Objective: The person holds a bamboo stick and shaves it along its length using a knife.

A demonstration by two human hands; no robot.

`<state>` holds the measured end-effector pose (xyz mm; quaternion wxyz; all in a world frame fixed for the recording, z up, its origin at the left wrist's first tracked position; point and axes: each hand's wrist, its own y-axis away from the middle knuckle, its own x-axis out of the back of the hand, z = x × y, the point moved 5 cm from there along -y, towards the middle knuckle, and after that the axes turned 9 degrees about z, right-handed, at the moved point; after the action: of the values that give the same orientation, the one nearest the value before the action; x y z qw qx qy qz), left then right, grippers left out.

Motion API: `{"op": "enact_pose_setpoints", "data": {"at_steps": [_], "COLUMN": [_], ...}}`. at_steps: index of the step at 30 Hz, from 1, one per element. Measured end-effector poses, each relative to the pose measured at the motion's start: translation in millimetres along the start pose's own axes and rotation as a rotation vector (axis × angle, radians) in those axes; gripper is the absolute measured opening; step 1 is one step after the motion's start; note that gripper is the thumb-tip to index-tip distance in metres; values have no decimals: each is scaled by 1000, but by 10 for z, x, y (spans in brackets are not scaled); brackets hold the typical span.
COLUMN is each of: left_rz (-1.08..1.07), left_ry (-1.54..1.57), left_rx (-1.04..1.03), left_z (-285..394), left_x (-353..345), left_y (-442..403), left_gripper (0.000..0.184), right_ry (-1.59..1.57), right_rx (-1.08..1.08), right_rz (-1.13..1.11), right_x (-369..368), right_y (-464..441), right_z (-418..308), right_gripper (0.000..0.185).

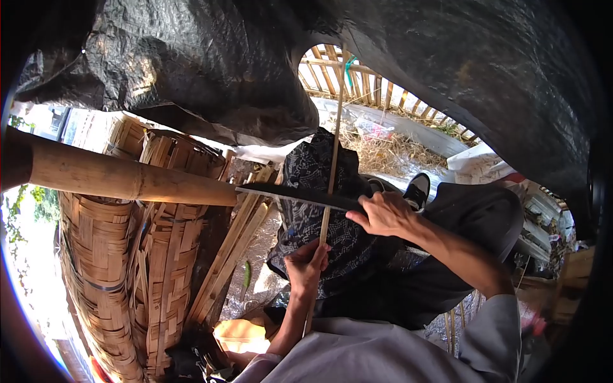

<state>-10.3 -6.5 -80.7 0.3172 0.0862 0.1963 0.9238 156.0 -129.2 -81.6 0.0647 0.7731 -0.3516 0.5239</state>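
Near a long, dark metal blade (300, 195) grasped by the right hand (386, 214), the left hand (305, 267) pinches a thin, pale bamboo strip (338, 121) between thumb and fingers.

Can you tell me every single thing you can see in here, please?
Long thin bamboo strip: one, tan, running up the middle
Long narrow blade: one, dark, crossing the strip
Thick round bamboo pole: one, tan, left
Woven bamboo rolls: at least two, brown, left
Flat bamboo slats: several, pale, beside the rolls
Small slim object: one, green, near the slats
Patterned cloth: one, black and white, below the blade
Plastic sheeting: count unclear, black, top
Slatted bamboo fence: one, tan, top
Loose straw: one patch, yellowish, below the fence
Shoe: one, black and white, beyond the right hand
Shirt: one, grey, bottom
Left hand: one, bare, holding the strip
Right hand: one, bare, at the blade's end
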Motion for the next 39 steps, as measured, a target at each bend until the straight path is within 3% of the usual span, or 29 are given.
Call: {"op": "enact_pose_setpoints", "data": {"at_steps": [2, 4, 6, 7, 8, 10, 12, 17, 20, 27, 34, 39], "left_rz": [-37, -34, -28, -18, -8, -11, -10, 83, 56, -22, -190, -216], "left_ry": [-69, -48, -36, -56, -76, -135, -135, -350, -372, -139, 132, -4], "left_rx": [-19, -39, -59, -47, -34, -38, -52, -234, -300, -173, -238, -184], "left_z": [-2, -51, -54, -48, -34, 10, -14, -69, 16, 228, 417, 329], "left_x": [3, 18, 36, 54, 72, 78, 117, 344, 360, 102, -172, -247], "left_y": [-44, -25, -19, 9, 49, 99, 93, 110, 92, -87, -320, -401], "left_gripper": [12, 12, 13, 14, 14, 15, 18, 19, 17, 12, 9, 12], "right_ry": [-100, -53, 29, -24, -40, -111, -107, -68, -28, -115, -198, -101], "right_rx": [46, 235, 156, -23, -75, -113, -47, 312, 343, 361, 266, 71], "right_rz": [-196, -153, -103, -166, 39, -65, -234, -143, -84, -8, -40, 26], "right_x": [-44, -45, 13, 11, -20, -14, 12, 69, 97, 150, 267, 332], "right_y": [101, 167, 58, -42, -66, -86, -24, 78, 6, -155, -225, -187], "right_z": [-117, -231, -108, 34, 177, 198, -2, -347, -405, -345, -309, -206], "right_gripper": [58, 57, 57, 57, 57, 51, 51, 52, 51, 55, 51, 49]}}
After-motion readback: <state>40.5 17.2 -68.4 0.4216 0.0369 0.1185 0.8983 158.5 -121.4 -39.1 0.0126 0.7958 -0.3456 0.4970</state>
